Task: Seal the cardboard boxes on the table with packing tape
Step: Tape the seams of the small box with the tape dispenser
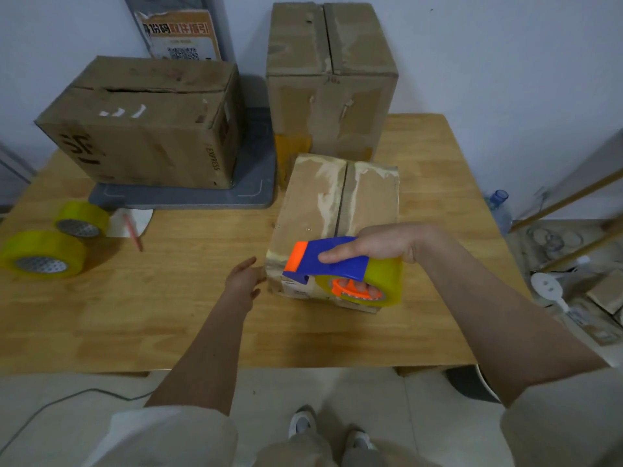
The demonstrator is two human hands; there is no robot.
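A small cardboard box [313, 210] lies on the wooden table [188, 318] in front of me, its two top flaps meeting at a middle seam. My right hand [381, 244] grips a blue and orange tape dispenser [323, 261] loaded with a yellowish roll, held over the box's near edge. My left hand [244, 281] is at the box's near left corner with fingers extended, touching its side. A wide box [145, 129] stands at the back left and a tall box [330, 82] at the back middle.
Two spare yellowish tape rolls [43, 254] [82, 220] lie at the table's left edge beside a red pen [133, 232] on a white disc. A grey platform [188, 197] sits under the wide box. Clutter and a water bottle [499, 210] occupy the floor at right.
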